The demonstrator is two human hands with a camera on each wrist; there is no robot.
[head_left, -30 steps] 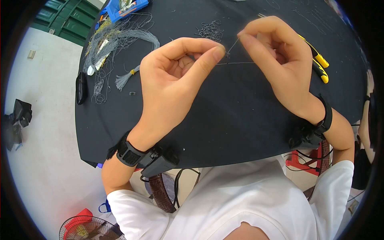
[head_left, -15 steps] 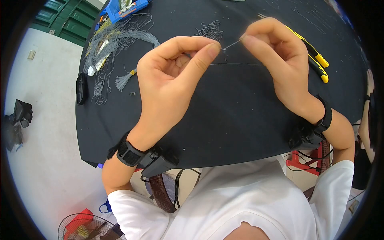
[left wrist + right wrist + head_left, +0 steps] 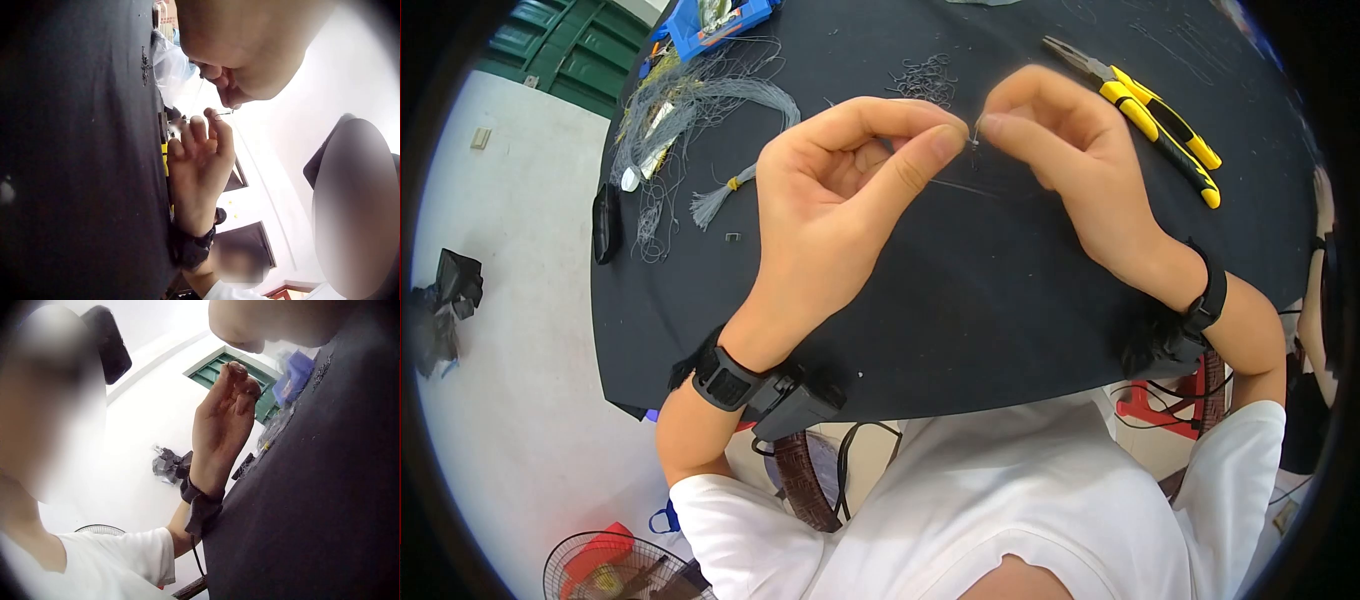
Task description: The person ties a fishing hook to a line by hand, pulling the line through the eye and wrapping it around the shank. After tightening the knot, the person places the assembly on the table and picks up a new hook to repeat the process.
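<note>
Thumb and forefinger of my left hand (image 3: 825, 195) pinch a small thin fish hook (image 3: 226, 113), mostly hidden by the fingertips. My right hand (image 3: 1075, 150) is close beside it, thumb and forefinger pinching the end of a thin fishing line (image 3: 976, 140). Both sets of fingertips nearly meet above the table, with a tiny pale knot just below them. Another stretch of line runs out from under the left hand toward the right. Just beyond the fingertips lies a pile of small dark hooks (image 3: 925, 80).
Yellow-and-black pliers (image 3: 1160, 125) lie right of my right hand on the black-covered table (image 3: 940, 310). At left are a tangled bundle of line (image 3: 700, 105), a tied tuft (image 3: 715, 203) and a black case (image 3: 606, 222). A blue box (image 3: 712, 25) stands at the far left.
The right hand has come down and left, closing the gap to the left fingertips; the taut line between them has shortened. The pliers now show fully. The left hand has shifted slightly.
</note>
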